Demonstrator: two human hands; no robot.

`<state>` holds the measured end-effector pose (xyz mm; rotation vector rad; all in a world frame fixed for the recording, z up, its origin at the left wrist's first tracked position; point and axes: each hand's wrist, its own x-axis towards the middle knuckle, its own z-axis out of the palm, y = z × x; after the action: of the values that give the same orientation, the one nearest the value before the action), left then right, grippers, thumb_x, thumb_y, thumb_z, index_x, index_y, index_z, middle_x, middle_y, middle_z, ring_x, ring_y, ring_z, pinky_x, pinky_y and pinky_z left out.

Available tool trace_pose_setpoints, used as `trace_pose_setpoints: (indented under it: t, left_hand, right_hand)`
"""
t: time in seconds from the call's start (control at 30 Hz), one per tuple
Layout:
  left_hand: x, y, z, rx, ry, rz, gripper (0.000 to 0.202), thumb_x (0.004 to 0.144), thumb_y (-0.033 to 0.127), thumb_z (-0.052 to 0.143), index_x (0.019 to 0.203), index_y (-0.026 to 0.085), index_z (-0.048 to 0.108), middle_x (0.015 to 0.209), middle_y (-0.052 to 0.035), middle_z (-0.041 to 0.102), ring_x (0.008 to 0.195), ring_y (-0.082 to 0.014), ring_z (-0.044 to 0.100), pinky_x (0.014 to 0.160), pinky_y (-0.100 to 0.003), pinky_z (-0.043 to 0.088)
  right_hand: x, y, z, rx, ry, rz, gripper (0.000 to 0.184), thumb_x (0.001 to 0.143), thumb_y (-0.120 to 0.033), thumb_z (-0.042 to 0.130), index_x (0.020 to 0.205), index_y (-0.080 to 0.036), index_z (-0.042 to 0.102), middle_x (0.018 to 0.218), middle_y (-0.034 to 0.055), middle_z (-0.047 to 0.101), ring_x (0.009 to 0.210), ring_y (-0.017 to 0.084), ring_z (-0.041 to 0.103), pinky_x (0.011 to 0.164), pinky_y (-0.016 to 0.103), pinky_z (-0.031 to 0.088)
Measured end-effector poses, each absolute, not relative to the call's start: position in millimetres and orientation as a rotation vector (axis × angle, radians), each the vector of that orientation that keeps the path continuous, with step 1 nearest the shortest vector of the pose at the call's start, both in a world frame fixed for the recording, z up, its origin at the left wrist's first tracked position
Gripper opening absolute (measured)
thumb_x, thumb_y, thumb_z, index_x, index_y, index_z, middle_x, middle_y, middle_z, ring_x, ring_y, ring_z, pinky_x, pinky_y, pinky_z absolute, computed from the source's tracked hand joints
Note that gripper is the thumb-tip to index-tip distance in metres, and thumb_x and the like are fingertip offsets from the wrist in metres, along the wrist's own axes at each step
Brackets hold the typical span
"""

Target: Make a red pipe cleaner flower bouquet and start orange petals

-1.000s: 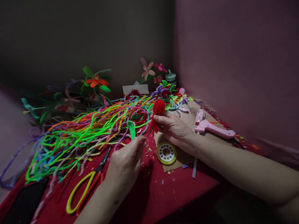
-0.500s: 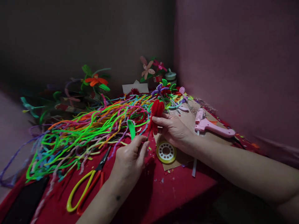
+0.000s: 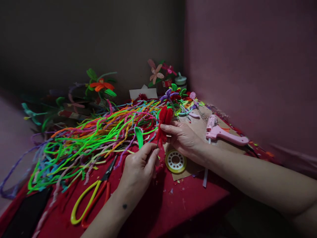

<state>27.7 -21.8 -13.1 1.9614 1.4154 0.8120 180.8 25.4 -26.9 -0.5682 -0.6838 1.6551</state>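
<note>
Between my hands is a red pipe-cleaner flower on a thin dark stem, held above the table. My right hand is closed round the base of its petals, thumb on the near side. Lower down, my left hand pinches the stem between thumb and forefinger. A green pipe-cleaner leaf stands up just past my left knuckles; whether it is joined to the stem I cannot tell. Under my right hand lies a roll of tape with a white core.
A heap of colourful pipe cleaners spreads across the left. Scissors lie near my left forearm, beside a black phone-like slab. A pink glue gun rests on cardboard at right. Finished flowers stand behind.
The red flower has turned slightly in my fingers, its petals now showing a little more spread. Both hands stay almost in place.
</note>
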Motion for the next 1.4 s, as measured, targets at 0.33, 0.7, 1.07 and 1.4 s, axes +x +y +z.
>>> trace_pose_setpoints:
  t: [0.33,0.7,1.07,1.4]
  left_hand:
    - [25.9,-25.1,-6.8,2.134,1.440,0.850,0.016,0.086,0.029,0.050,0.084,0.018,0.061,0.051,0.0054,0.053,0.043,-0.0077,0.048,0.046,-0.018,0.038]
    - [25.0,-25.2,-8.1,2.088,1.408,0.850,0.017,0.087,0.028,0.048,0.081,0.018,0.059,0.051,0.0058,0.053,0.041,-0.0070,0.048,0.046,-0.018,0.039]
    - [24.9,-23.6,-10.6,1.994,1.423,0.843,0.018,0.085,0.031,0.049,0.083,0.018,0.061,0.049,0.0057,0.052,0.038,-0.0074,0.046,0.042,-0.018,0.038]
    - [30.6,-21.4,-9.5,1.776,1.407,0.914,0.014,0.083,0.032,0.053,0.080,0.019,0.056,0.049,0.0067,0.053,0.036,-0.0070,0.047,0.037,-0.017,0.036]
  right_hand:
    - [182.2,28.1,-28.4,-0.543,-0.685,1.675,0.017,0.064,-0.019,0.076,0.079,-0.017,0.069,0.068,-0.0038,0.066,0.056,0.006,0.054,0.053,0.020,0.038]
    - [181.1,27.1,-28.9,-0.549,-0.678,1.673,0.020,0.063,-0.019,0.078,0.080,-0.016,0.069,0.072,-0.0019,0.068,0.060,0.007,0.058,0.057,0.021,0.040]
    - [179.2,26.1,-30.8,-0.533,-0.686,1.703,0.019,0.064,-0.020,0.077,0.080,-0.017,0.068,0.070,-0.0029,0.067,0.059,0.008,0.057,0.059,0.023,0.043]
    - [177.0,22.2,-26.9,-0.568,-0.668,1.726,0.019,0.061,-0.019,0.077,0.076,-0.016,0.067,0.067,-0.0026,0.066,0.058,0.008,0.056,0.058,0.023,0.042]
